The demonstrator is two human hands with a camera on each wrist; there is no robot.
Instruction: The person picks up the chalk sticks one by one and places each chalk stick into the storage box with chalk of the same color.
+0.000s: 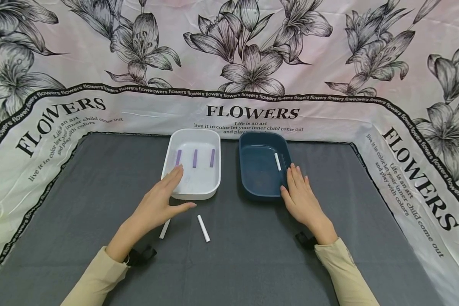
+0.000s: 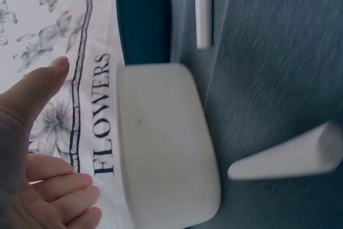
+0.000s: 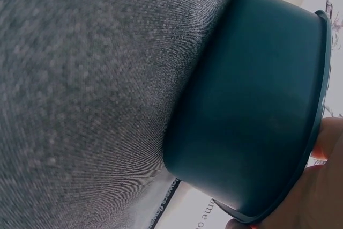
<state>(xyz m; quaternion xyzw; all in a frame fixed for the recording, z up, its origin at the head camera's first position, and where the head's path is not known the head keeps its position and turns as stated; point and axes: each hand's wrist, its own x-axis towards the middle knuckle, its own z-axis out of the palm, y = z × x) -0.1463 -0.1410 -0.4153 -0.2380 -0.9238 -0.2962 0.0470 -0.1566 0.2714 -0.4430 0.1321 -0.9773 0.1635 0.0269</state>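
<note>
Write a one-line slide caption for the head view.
Left hand at white tray, right hand on blue tray; two white sticks lie loose.

Left hand (image 2: 37, 159) open beside white tray (image 2: 166, 143), blue tray (image 2: 143, 17) beyond, two white sticks (image 2: 202, 9) on grey cloth (image 2: 268, 89)

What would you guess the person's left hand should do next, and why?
Probably draw the left hand back to pick up a white chalk stick from the grey mat. The white tray holds three purple sticks, the blue tray one white stick, and two white ones lie loose beside that hand.
</note>
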